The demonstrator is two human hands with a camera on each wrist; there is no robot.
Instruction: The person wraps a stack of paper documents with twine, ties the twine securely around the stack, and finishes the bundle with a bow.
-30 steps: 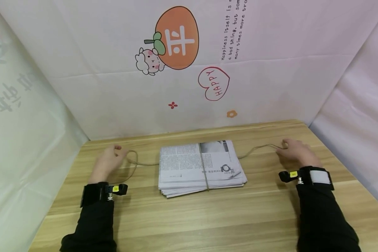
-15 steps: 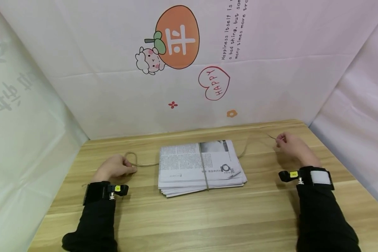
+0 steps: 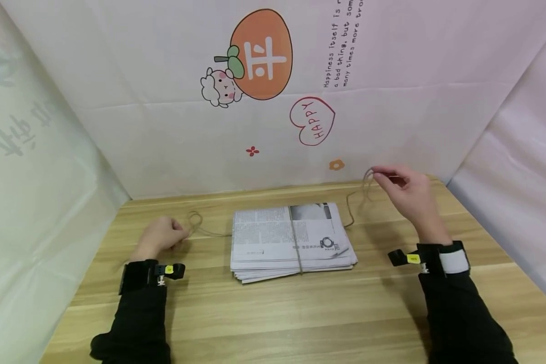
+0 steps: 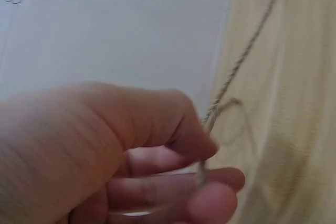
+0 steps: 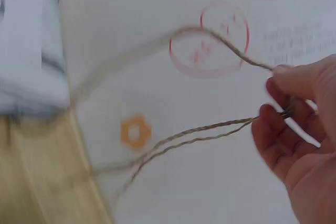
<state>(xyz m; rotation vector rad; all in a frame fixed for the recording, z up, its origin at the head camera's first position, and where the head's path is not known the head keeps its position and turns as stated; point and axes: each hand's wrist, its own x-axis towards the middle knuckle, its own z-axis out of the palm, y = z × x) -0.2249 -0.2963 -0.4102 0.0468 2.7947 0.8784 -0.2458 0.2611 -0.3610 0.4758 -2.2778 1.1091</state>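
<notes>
A stack of folded newspapers lies mid-table, with a strand of brown twine running front to back across its top. Loose twine comes out from both sides of the stack. On the left, my left hand pinches one end low over the table; the left wrist view has that twine reaching the thumb and fingertips, with a small loop beside it. My right hand is raised at the back right, pinching the other end. In the right wrist view its twine hangs in several strands from the fingertips.
The wooden table meets a white printed cloth backdrop at its back edge. More pale cloth hangs at the left and right sides. Each wrist wears a black strap with a small camera.
My right hand has risen and moved left toward the backdrop, lifting its twine off the table. My left hand moved toward the stack, closed its fingertips on the twine, then drew back slightly.
</notes>
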